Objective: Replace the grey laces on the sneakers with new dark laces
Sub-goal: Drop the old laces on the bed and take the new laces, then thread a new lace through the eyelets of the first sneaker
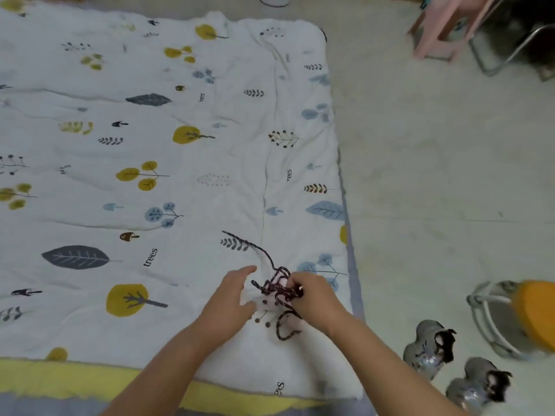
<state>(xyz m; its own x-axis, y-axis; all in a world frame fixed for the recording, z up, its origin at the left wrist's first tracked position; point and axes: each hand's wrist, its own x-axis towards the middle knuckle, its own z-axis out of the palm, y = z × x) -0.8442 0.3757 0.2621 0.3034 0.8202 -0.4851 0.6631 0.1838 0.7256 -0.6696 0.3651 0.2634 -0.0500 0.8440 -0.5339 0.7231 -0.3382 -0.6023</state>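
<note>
A tangle of dark laces (pixel 277 291) lies on the white leaf-print quilt (pixel 150 145), one end trailing up and to the left. My right hand (pixel 312 295) pinches the bundle at its right side. My left hand (pixel 231 298) hovers just left of the laces with fingers relaxed, holding nothing. Two grey sneakers (pixel 429 349) (pixel 477 385) stand on the floor at the lower right, off the quilt, apart from both hands.
A round stool with an orange seat (pixel 528 319) stands at the right edge beside the sneakers. A pink stool (pixel 450 28) and a metal chair frame (pixel 510 52) are at the far right. A yellow and grey blanket edge (pixel 90 382) lies near me.
</note>
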